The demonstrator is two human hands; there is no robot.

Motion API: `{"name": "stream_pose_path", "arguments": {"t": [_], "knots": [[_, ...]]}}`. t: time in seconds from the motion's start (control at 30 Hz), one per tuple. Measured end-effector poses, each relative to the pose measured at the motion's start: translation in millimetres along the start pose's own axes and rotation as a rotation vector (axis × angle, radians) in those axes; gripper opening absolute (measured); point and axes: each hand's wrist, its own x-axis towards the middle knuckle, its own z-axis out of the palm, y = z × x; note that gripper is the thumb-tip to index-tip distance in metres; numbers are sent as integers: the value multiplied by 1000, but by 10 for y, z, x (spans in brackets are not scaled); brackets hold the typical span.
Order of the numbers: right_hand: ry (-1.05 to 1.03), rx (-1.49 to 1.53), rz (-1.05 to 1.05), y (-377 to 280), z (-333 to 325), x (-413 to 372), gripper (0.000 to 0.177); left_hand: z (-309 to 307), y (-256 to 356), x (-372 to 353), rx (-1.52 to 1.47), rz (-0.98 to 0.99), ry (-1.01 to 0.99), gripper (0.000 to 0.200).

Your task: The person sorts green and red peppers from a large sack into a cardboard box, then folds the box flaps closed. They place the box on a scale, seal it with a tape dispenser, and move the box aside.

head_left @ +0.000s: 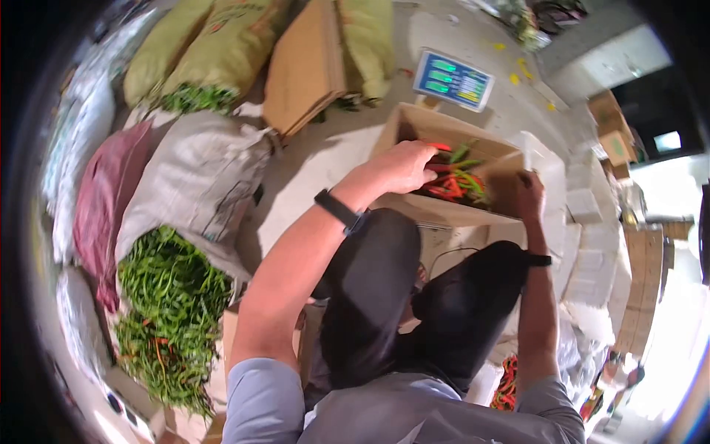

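Note:
In the head view, my left hand [405, 164] reaches over the near left side of an open cardboard box [462, 212]. Its fingers are closed around red chili peppers [441, 147], whose ends stick out past the fingertips. Red and green chili peppers [458, 185] lie inside the box below. At the box's right rim, my right hand [531, 196] is closed on the edge, its fingers partly in shadow. Whitish plastic [546, 159] shows just beyond that rim.
A scale display [452, 78] with green digits stands behind the box. To the left, an open white sack [200, 174] spills green peppers [166, 296]. Yellow-green sacks [222, 52] and a cardboard sheet [307, 66] stand at the back. White foam boxes [588, 266] line the right.

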Motion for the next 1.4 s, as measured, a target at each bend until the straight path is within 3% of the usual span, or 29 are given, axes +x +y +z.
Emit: {"name": "stream_pose_path", "arguments": {"t": [0.07,0.13,0.23,0.27,0.3,0.33,0.4,0.53,0.57,0.6,0.67,0.7,0.73,0.83,0.93,1.1,1.2,1.3,1.33,1.4], "knots": [[-153,-138,87,-439,-119,-83,28,-235,-57,-628,-380,-48,212,39],[-156,-56,-72,-267,-29,-96,29,-434,-196,-1423,-553,-211,402,37],[-216,-62,-38,-155,41,-62,24,-70,-1260,-2768,-502,-588,922,23],[-239,-82,-7,-170,61,-53,25,-110,-1263,-3148,-582,-785,1052,27],[-237,-70,-17,-294,52,-82,25,10,-1571,-3631,-464,-993,1102,31],[-234,-60,-23,-405,30,-128,24,160,-1789,-4017,-399,-1053,1246,35],[-267,-193,-7,-223,108,-101,24,164,-1857,-4451,-387,-1219,1291,41],[-224,-217,-105,-474,168,-272,23,345,-2203,-4850,-330,-1121,1308,37],[-204,-238,-81,-516,174,-293,22,321,-2242,-4860,-422,-1148,1224,44],[-182,-260,-54,-540,174,-306,21,355,-2318,-4792,-463,-1140,1313,54],[-181,-225,-46,-434,202,-257,19,194,-2317,-4648,-475,-1153,1301,65],[-185,-195,-26,-374,204,-258,18,202,-2503,-4651,-279,-1230,1244,66],[-185,-200,-32,-364,196,-273,18,93,-2458,-4560,-286,-1233,1248,66],[-164,-270,-33,-294,246,-246,16,-87,-2460,-4307,-275,-1427,1331,50],[-133,-247,-57,-78,281,-201,15,-37,-2555,-4210,-50,-1415,1376,44],[-195,-309,24,-103,243,-195,14,-110,-2577,-4253,-199,-1468,1383,37],[-190,-325,23,-194,228,-216,15,-138,-2523,-4239,-352,-1338,1425,33],[-153,-264,9,-202,241,-214,14,-131,-2378,-4013,-528,-897,1618,24],[-155,-266,11,-172,252,-204,14,-190,-2278,-3985,-549,-960,1524,25],[-110,-321,16,-138,278,-148,14,-112,-2271,-3800,-458,-947,1582,28]]}}
